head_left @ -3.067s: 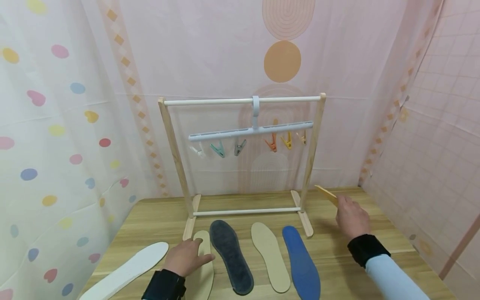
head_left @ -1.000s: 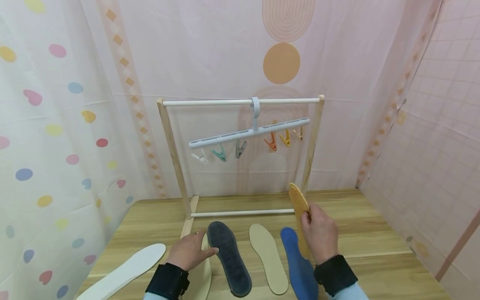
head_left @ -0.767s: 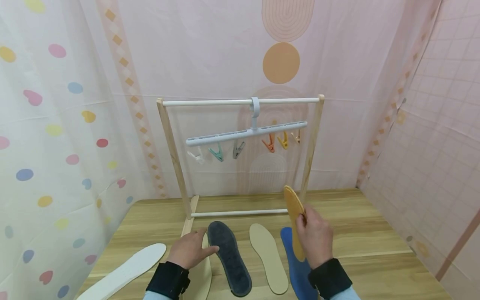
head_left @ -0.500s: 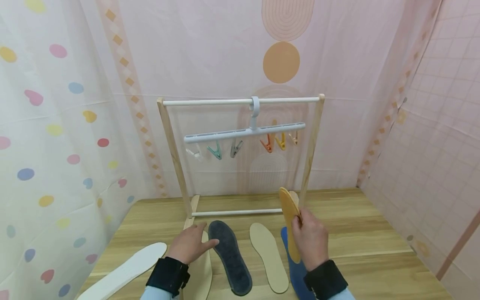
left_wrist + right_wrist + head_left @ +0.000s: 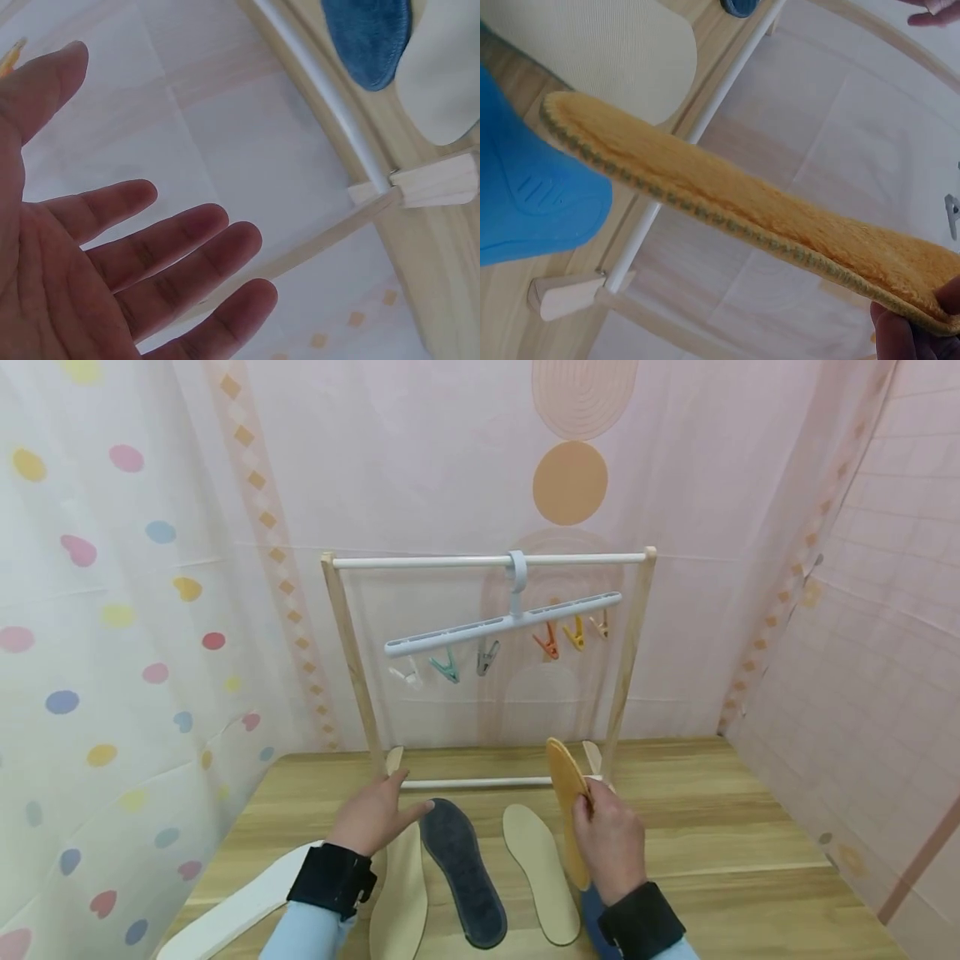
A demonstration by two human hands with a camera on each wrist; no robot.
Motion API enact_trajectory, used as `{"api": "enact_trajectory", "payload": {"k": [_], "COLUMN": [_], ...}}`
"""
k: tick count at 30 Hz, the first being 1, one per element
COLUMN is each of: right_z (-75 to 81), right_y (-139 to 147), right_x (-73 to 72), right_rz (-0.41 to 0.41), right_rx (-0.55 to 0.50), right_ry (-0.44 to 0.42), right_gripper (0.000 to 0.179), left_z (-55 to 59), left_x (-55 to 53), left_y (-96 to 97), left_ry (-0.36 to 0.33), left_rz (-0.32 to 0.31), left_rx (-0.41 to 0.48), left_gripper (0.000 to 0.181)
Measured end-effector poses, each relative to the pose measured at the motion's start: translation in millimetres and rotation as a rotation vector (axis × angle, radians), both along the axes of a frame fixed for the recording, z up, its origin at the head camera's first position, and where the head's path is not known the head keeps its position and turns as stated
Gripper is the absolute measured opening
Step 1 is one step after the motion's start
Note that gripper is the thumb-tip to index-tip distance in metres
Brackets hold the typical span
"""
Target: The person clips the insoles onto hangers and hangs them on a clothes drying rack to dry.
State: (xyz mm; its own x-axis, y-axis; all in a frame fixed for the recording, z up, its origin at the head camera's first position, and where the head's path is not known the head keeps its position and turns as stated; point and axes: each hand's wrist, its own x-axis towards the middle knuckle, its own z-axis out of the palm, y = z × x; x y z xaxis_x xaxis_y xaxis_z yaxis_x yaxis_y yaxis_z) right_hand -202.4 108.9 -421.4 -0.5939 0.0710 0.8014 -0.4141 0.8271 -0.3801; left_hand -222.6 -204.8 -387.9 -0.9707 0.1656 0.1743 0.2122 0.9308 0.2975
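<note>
My right hand [image 5: 611, 839] grips a fuzzy orange-yellow insole [image 5: 567, 802] by its edge, tilted upright above the table. Its stitched rim shows closely in the right wrist view. My left hand [image 5: 371, 818] is raised with fingers apart and holds nothing; in the head view it overlaps the top of a cream insole [image 5: 401, 893]. Beyond both hands, a pale blue hanger [image 5: 502, 625] hooks over the rack's white top bar [image 5: 420, 562], its left end lower. Several coloured clips hang below it, among them a teal clip [image 5: 447, 668], a grey clip [image 5: 486, 658] and an orange clip [image 5: 549, 643].
On the wooden table [image 5: 712, 860] lie a white insole [image 5: 240, 902], a dark grey insole [image 5: 463, 872], a beige insole [image 5: 542, 877] and a blue insole [image 5: 592, 914], partly hidden by the right hand. The rack's wooden posts [image 5: 626, 668] stand behind them, before a curtain.
My right hand has brought the orange-yellow insole leftward, from the table's right side to in front of the rack. My left hand has risen and moved slightly forward. The hanger sways.
</note>
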Motion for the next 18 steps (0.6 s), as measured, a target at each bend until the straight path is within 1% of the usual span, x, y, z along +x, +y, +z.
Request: {"api": "enact_trajectory", "payload": {"k": [3,8,11,14,18], "right_z": [-1.0,0.0,1.1,1.4,0.9], "right_y": [-2.4,-6.7,-9.4,-11.6,-14.2], "right_x": [0.8,2.4,3.0,2.6,2.3], "right_rz": [0.009,0.024,0.035,0.045,0.060], "right_rx": [-0.003,-0.007,-0.007,-0.003,0.006], "right_ry": [-0.030,-0.066,-0.064,-0.043,-0.017], "right_gripper": [0.015,0.015,0.015,0.016,0.016], "left_z": [5.8,18.0,25.8,34.3,45.3], "left_x": [-1.7,-6.4,-9.4,-12.7,-17.9], "left_y": [-1.5,-4.2,-6.6,-8.8,-11.3], "left_ry": [0.000,0.019,0.040,0.062,0.064], "left_rz": [0.006,0.011,0.005,-0.005,-0.009], "left_rx": [0.007,0.016,0.020,0.015,0.023], "left_gripper": [0.075,0.074,0.072,0.071,0.072]}}
